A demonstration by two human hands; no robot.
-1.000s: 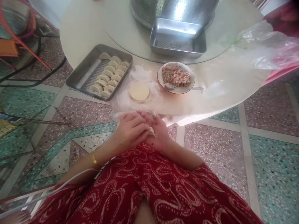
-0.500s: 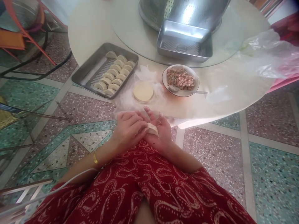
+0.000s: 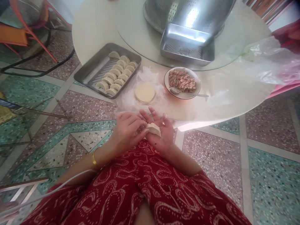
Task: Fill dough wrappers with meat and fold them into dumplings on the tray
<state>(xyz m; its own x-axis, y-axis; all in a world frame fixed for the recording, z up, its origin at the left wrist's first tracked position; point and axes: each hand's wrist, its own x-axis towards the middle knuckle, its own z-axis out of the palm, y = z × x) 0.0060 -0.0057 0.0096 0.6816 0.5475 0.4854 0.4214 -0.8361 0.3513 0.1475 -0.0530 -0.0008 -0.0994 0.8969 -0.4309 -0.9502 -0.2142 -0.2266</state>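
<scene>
Left hand (image 3: pixel 127 126): curled, touching dumpling (image 3: pixel 154 129), I can't make out whether pinching | right hand (image 3: pixel 164 140): unfolded, palm up beneath it | I see dough round (image 3: pixel 144 92) between tray (image 3: pixel 90 72) and bowl (image 3: pixel 194 75)

Hazy light, glare on colander (image 3: pixel 188 15), blurred corners

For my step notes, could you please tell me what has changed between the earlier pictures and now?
The left hand has eased back leftward, uncovering more of the dumpling on the open palm of the right hand. The dumpling tray, round wrapper and filling bowl stayed put; the view itself shifted slightly.
</scene>
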